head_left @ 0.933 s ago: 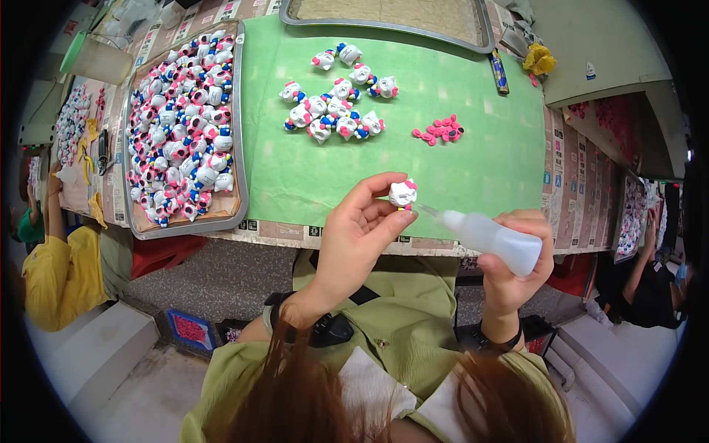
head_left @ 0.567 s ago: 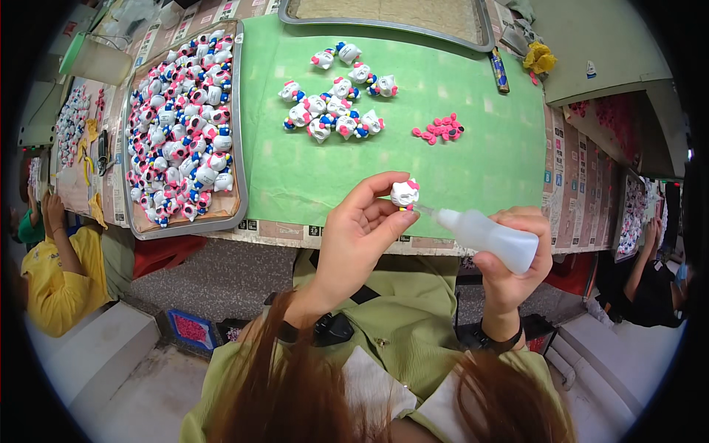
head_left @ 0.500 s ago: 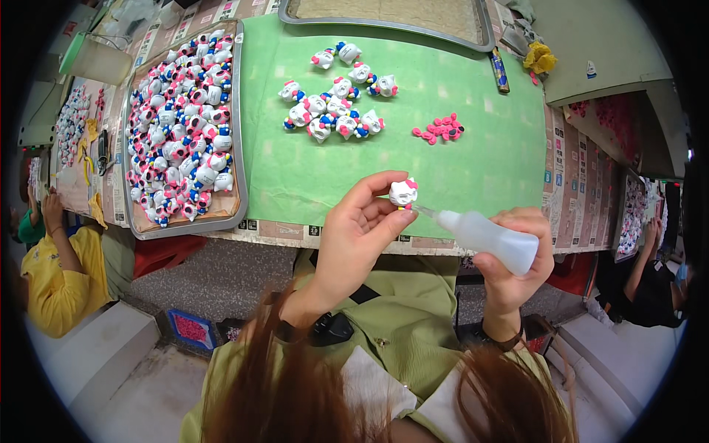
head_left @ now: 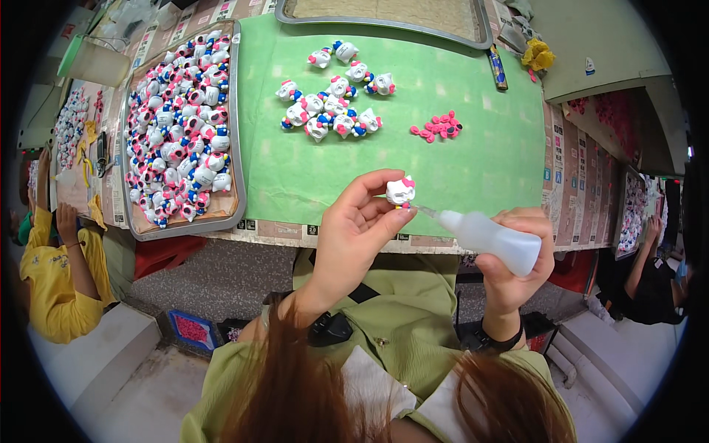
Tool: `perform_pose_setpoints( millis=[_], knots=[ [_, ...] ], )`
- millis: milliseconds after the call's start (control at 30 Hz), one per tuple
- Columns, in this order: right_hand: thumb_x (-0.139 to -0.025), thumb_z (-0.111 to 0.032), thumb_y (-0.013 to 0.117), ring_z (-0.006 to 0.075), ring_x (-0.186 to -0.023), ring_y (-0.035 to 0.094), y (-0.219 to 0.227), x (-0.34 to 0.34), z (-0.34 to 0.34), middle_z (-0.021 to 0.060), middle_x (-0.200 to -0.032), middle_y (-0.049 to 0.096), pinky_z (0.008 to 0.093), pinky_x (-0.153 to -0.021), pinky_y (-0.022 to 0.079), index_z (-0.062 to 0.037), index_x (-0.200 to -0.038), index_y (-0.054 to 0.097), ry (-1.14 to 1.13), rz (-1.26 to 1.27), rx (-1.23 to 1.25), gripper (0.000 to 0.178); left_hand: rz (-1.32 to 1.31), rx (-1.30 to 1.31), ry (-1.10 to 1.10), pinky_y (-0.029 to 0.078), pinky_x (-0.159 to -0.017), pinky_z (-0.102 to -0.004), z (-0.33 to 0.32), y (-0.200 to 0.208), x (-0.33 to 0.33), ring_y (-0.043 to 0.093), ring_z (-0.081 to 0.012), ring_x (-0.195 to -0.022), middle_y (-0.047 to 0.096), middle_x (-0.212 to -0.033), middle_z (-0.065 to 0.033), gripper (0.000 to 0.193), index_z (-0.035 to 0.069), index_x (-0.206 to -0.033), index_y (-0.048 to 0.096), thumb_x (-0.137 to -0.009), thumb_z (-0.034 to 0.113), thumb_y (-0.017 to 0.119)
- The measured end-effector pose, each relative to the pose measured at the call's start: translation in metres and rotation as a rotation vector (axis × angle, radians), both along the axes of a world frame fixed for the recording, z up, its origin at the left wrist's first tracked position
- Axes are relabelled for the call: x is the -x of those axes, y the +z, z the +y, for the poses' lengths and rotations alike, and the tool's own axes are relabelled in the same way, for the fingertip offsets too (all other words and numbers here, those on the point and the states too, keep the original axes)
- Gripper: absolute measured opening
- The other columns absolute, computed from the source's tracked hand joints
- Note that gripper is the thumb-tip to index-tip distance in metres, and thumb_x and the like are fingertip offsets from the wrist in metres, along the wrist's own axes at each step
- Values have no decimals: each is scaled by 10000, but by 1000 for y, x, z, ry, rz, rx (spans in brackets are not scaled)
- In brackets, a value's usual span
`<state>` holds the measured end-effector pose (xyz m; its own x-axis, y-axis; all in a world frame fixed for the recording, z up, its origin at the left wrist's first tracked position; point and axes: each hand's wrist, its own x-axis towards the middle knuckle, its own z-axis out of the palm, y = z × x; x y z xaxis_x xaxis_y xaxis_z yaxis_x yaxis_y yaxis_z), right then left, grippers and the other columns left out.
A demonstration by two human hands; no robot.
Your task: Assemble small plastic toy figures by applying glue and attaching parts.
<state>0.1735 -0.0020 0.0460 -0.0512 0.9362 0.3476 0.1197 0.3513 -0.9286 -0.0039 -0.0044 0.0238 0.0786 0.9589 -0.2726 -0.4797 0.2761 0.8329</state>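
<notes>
My left hand [head_left: 354, 229] pinches a small white cat figurine [head_left: 400, 191] with a pink bow between thumb and fingertips, above the table's near edge. My right hand [head_left: 517, 255] grips a white squeeze bottle [head_left: 491, 238] lying almost level, its thin nozzle touching the figurine's underside. Farther out on the green mat [head_left: 473, 170] lie a loose cluster of similar figurines [head_left: 332, 107] and a small pile of pink bows [head_left: 437, 126].
A metal tray [head_left: 235, 133] packed with several figurines sits at the left. Another tray [head_left: 384, 22] lies at the far edge, with a dark pen-like stick [head_left: 498, 68] and a yellow scrap [head_left: 538, 53] nearby. A person in yellow [head_left: 55, 273] sits left, another person [head_left: 650, 288] right.
Hardly anything differs: both hands keep the figurine and bottle in the same place, with the nozzle held at the figurine.
</notes>
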Motion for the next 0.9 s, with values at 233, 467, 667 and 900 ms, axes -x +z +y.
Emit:
perform_pose_setpoints(
  millis=[233,467,667,900],
  knots=[
    [-600,-134,766,147,-718,500,0,-2,1,99,-834,511,244,-638,420,-3,-918,503,-54,-18,-23,433,-4,22,-11,452,-787,-270,0,1,1,549,-172,-916,503,-1078,-130,358,-35,-1129,404,-789,-31,517],
    [-608,-106,756,152,-728,510,0,-1,1,105,-858,509,247,-643,429,-2,-923,501,-56,-9,-34,419,-111,95,-32,469,-783,-289,2,0,3,567,-204,-900,506,-1082,-146,358,-24,-1131,394,-798,11,518],
    [-603,-93,755,153,-722,515,-2,0,3,105,-845,514,242,-632,425,-2,-916,505,-30,-26,-53,411,-129,95,-28,472,-789,-295,0,1,4,564,-207,-911,503,-1085,-149,361,-23,-1130,394,-796,14,524],
    [-597,-97,759,154,-720,516,0,-2,3,102,-824,518,241,-631,421,-3,-906,505,-51,-54,-26,411,-101,70,-10,463,-799,-293,1,-1,3,561,-207,-919,500,-1090,-150,359,-23,-1131,394,-795,-5,518]
  ],
)
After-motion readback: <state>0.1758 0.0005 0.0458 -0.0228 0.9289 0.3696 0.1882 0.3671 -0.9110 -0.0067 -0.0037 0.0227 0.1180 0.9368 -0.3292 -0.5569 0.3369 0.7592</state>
